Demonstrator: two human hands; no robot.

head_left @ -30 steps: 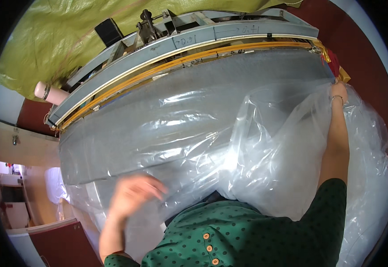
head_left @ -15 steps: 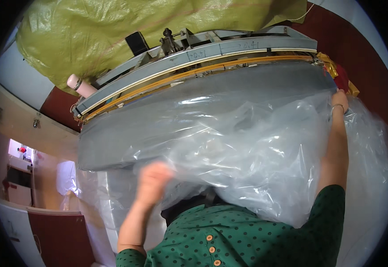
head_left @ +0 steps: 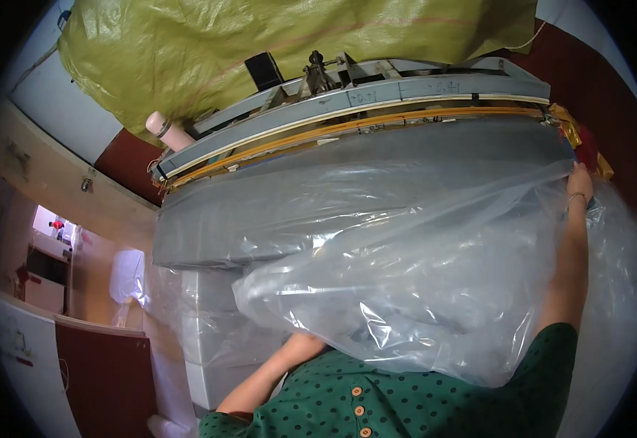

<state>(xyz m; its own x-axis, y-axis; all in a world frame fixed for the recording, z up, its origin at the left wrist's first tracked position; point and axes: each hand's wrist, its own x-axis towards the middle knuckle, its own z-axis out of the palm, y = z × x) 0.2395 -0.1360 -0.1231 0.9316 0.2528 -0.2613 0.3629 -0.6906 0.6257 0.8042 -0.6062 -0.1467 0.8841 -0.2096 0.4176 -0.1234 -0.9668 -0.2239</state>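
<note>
A large clear plastic sheet (head_left: 435, 270) lies bunched and creased in front of me, over the grey work surface (head_left: 406, 160). At the far right end of that surface my right hand (head_left: 580, 181) is closed on the sheet's edge, which is drawn taut from there toward the left. My left hand (head_left: 305, 344) is low, close to my body, at the near edge of the sheet. Its fingers are hidden under the plastic, so their grip does not show.
Along the back runs a long grey metal sealing bar (head_left: 377, 93) with orange strips (head_left: 296, 135). A pink bottle (head_left: 169, 131) leans at its left end. Yellow-green woven sheeting (head_left: 187, 58) hangs behind. Stacked white blocks (head_left: 212, 306) and a doorway (head_left: 92, 270) are at the left.
My left hand has moved down and right, toward my body, under the sheet's near edge. The plastic has spread out and tightened toward my right hand, which stays at the right end. The view has shifted slightly.
</note>
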